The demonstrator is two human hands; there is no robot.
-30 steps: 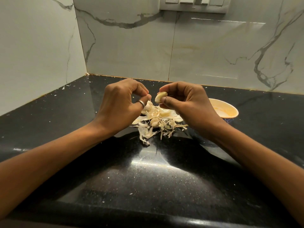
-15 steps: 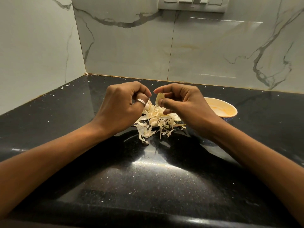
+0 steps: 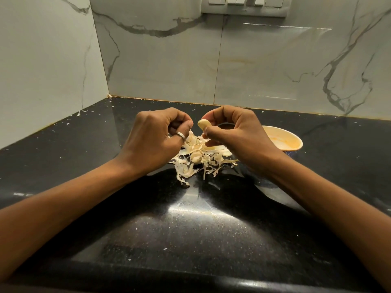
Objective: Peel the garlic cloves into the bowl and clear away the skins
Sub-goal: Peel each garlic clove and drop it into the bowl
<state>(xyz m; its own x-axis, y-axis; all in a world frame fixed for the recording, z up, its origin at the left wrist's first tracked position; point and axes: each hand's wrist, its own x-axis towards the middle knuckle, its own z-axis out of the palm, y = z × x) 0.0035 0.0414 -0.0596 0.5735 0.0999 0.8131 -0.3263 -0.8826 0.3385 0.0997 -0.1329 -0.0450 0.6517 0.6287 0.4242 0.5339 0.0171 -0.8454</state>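
A pale peeled garlic clove (image 3: 204, 124) is pinched between the thumb and fingers of my right hand (image 3: 239, 134), held above the counter. My left hand (image 3: 156, 136), with a ring on one finger, hovers just left of it. Its fingers are curled and its thumb presses on the fingertips; I see nothing held in them. Beneath and between the hands lies a heap of dry garlic skins (image 3: 203, 159), with what looks like an unpeeled clove (image 3: 195, 159) in it. A yellow-lined bowl (image 3: 296, 142) stands behind my right wrist; its contents are hidden.
The black speckled counter (image 3: 190, 229) runs into a corner of marble-tiled walls (image 3: 160, 66), left and back. A switch and socket panel (image 3: 245, 5) sits high on the back wall. Small skin flecks are scattered over the counter.
My right hand has turned the clove between its fingers and holds it slightly further back. My left hand stays curled beside it. Pile and bowl have not moved.
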